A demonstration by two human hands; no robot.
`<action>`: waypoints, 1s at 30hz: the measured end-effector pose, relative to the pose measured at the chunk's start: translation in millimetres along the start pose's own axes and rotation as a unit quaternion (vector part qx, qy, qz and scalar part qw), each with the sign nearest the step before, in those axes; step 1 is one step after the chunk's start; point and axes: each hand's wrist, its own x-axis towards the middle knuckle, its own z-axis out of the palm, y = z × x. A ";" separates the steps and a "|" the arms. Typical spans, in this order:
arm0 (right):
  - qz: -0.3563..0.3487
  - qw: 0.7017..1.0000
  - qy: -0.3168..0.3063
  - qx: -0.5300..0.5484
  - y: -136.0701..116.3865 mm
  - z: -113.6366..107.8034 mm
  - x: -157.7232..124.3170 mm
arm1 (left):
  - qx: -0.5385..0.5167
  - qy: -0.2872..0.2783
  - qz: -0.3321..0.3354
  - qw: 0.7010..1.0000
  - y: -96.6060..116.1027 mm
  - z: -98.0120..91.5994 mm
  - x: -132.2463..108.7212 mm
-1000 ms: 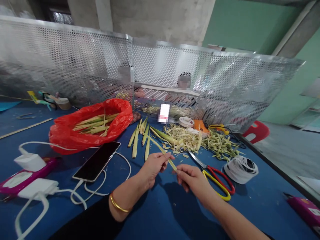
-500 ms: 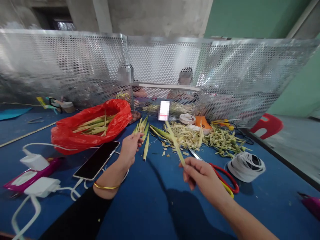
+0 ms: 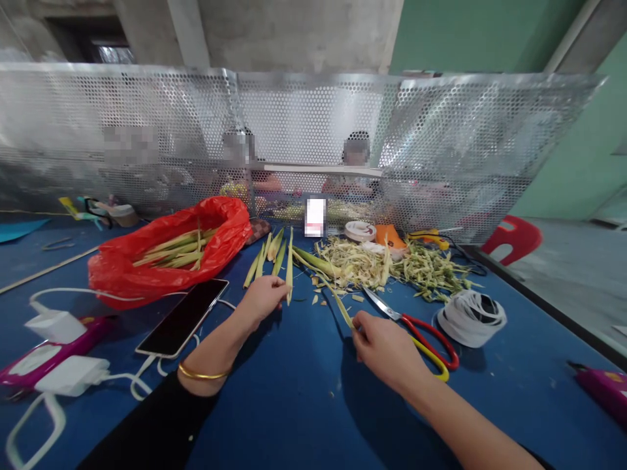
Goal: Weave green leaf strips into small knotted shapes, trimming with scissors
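Note:
My left hand (image 3: pixel 262 297) pinches a long pale green leaf strip (image 3: pixel 290 261) that points away from me, beside a few more cut strips (image 3: pixel 267 256) lying on the blue table (image 3: pixel 294 405). My right hand (image 3: pixel 385 349) is closed on the near end of another thin leaf strip (image 3: pixel 333 297), which slants up and left toward a pile of trimmings (image 3: pixel 360 261). Red and yellow scissors (image 3: pixel 416 329) lie just right of my right hand.
A red plastic bag (image 3: pixel 161 251) of leaf strips sits at left, with a phone (image 3: pixel 183 316) on a white cable, chargers (image 3: pixel 61 349) and a pink case nearby. White elastic bands (image 3: pixel 470 316) lie at right. A perforated metal screen (image 3: pixel 313 143) closes the far side, with people behind it.
My left hand let go of the shared strip, reached to the loose strips and now pinches one. My right hand kept its strip and lowered it toward the table.

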 end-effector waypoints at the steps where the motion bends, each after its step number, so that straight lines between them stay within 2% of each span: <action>1: -0.002 1.000 0.003 -0.019 0.6 -0.1 0.2 | -0.023 -0.028 -0.004 0.999 3.1 3.3 -3.8; 6: -0.034 0.994 0.008 -0.100 4.7 0.0 -1.0 | -0.116 -0.133 -0.020 0.984 11.2 23.3 -28.9; 8: -0.041 0.995 0.003 -0.094 5.4 -2.0 -2.2 | -0.140 -0.163 -0.026 0.976 11.4 29.5 -37.3; 10: -0.052 0.996 0.029 -0.061 5.3 -4.4 -2.9 | -0.166 -0.187 -0.035 0.968 11.0 34.1 -43.4; 12: -0.067 0.993 0.092 0.017 4.8 -5.5 -2.1 | -0.169 -0.192 -0.030 0.966 10.2 38.4 -48.2; 14: -0.073 0.977 0.130 0.154 4.1 -3.7 0.5 | -0.155 -0.201 -0.007 0.967 8.8 43.3 -53.3; 17: -0.047 0.924 0.078 0.370 3.4 3.4 5.5 | -0.132 -0.254 0.021 0.958 5.1 51.1 -61.2; 19: -0.030 0.893 0.054 0.446 2.9 8.7 7.6 | -0.115 -0.297 0.018 0.948 2.9 54.2 -64.3; 21: -0.022 0.883 0.059 0.465 2.4 12.9 8.1 | -0.101 -0.291 0.014 0.951 2.2 54.6 -64.4; 23: -0.026 0.885 0.054 0.462 1.1 15.9 6.9 | -0.099 -0.241 0.025 0.965 3.1 52.8 -62.1; 25: -0.037 0.886 0.022 0.462 -1.6 17.6 4.4 | -0.108 -0.192 0.040 0.975 4.8 50.8 -59.6; 28: -0.034 0.870 -0.036 0.491 -7.2 16.7 -0.1 | -0.124 -0.182 0.029 0.975 6.1 49.8 -57.8; 30: -0.017 0.848 -0.058 0.527 -10.1 13.7 -2.2 | -0.145 -0.182 0.006 0.973 5.6 50.2 -57.7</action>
